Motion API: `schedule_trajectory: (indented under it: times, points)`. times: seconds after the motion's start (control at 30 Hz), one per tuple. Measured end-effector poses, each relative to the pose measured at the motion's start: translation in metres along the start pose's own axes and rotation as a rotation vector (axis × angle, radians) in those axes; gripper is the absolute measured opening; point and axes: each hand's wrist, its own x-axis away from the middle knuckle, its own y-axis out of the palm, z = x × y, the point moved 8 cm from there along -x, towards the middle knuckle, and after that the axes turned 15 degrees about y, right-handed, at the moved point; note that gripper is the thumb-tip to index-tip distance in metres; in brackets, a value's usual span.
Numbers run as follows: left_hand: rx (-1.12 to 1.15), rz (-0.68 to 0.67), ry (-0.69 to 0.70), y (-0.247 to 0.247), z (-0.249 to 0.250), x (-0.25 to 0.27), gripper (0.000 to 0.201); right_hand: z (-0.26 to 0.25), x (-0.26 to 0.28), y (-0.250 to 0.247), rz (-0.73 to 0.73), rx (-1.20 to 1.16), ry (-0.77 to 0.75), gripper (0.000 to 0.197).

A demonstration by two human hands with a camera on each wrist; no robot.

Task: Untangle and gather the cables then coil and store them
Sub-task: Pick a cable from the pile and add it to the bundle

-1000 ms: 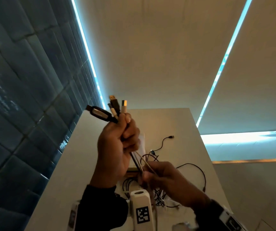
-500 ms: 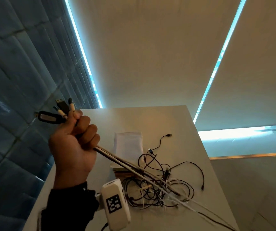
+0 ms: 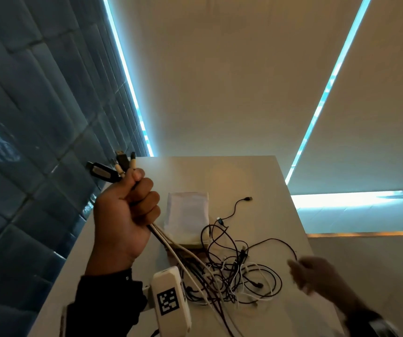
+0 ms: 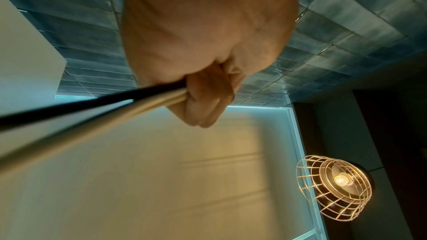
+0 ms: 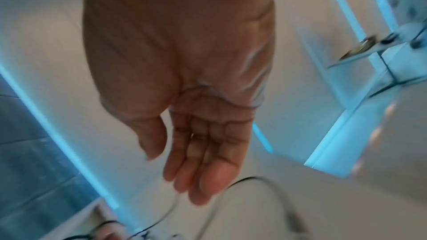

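My left hand (image 3: 125, 210) is raised above the table's left side and grips a bundle of cable ends; several plugs (image 3: 120, 164) stick out above the fist. The gripped black and white cables (image 3: 171, 246) run taut down to a tangled pile of cables (image 3: 234, 273) on the white table (image 3: 263, 176). In the left wrist view the fist (image 4: 208, 87) clamps those cables (image 4: 129, 101). My right hand (image 3: 310, 273) hovers blurred at the pile's right edge, fingers straight and empty in the right wrist view (image 5: 196, 161), just above a black cable loop (image 5: 242, 180).
A white cloth pouch (image 3: 187, 215) lies on the table behind the pile. One black cable end (image 3: 245, 199) trails toward the far side. A dark tiled wall (image 3: 25, 142) stands to the left. The table's right edge (image 3: 300, 227) runs close to my right hand.
My left hand with the cable ends swung out left, then back toward the middle. My right hand let go of the cables, left the view, and has come back at the pile's right side.
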Motion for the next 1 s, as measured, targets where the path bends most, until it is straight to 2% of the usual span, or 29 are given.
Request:
schedule_trajectory:
  times: [0.1, 0.17, 0.23, 0.3, 0.37, 0.6, 0.7, 0.73, 0.8, 0.83, 0.93, 1.0]
  points:
    - [0.020, 0.004, -0.036, 0.000, -0.006, 0.007, 0.028, -0.094, -0.016, 0.030, 0.007, -0.002, -0.161, 0.023]
    - [0.019, 0.003, -0.039, -0.001, -0.005, 0.010, 0.024, -0.131, -0.032, 0.053, 0.004, -0.051, -0.161, 0.019]
    - [0.021, -0.002, -0.034, -0.002, -0.002, 0.012, 0.023, -0.147, -0.045, 0.079, -0.079, -0.021, -0.126, 0.020]
    - [0.026, -0.007, -0.030, -0.005, 0.000, 0.013, 0.023, -0.149, -0.055, 0.105, -0.152, 0.073, -0.068, 0.032]
    - [0.025, -0.005, -0.027, -0.009, 0.002, 0.014, 0.023, -0.137, -0.067, 0.121, -0.198, 0.041, 0.026, 0.039]
    - [-0.007, 0.029, -0.020, -0.023, -0.004, 0.010, 0.027, -0.100, -0.074, 0.106, -0.122, -0.228, 0.144, 0.010]
    - [-0.021, 0.029, -0.034, -0.022, -0.016, 0.006, 0.029, -0.101, -0.064, 0.092, -0.019, -0.373, 0.093, 0.027]
    - [-0.032, 0.023, -0.042, -0.021, -0.020, 0.005, 0.030, -0.102, -0.059, 0.086, 0.011, -0.429, 0.061, 0.038]
    - [-0.059, 0.006, -0.057, -0.018, -0.029, 0.003, 0.029, -0.106, -0.048, 0.080, -0.006, -0.574, 0.007, 0.069]
    - [-0.069, -0.003, -0.062, -0.016, -0.032, 0.003, 0.029, -0.109, -0.041, 0.078, -0.049, -0.682, -0.019, 0.076]
    - [-0.112, -0.014, -0.066, -0.014, -0.040, 0.001, 0.030, -0.119, -0.023, 0.074, -0.184, -0.930, -0.063, 0.067]
    - [-0.167, -0.008, -0.061, -0.016, -0.043, -0.001, 0.030, -0.132, -0.010, 0.070, -0.281, -1.023, -0.088, 0.050]
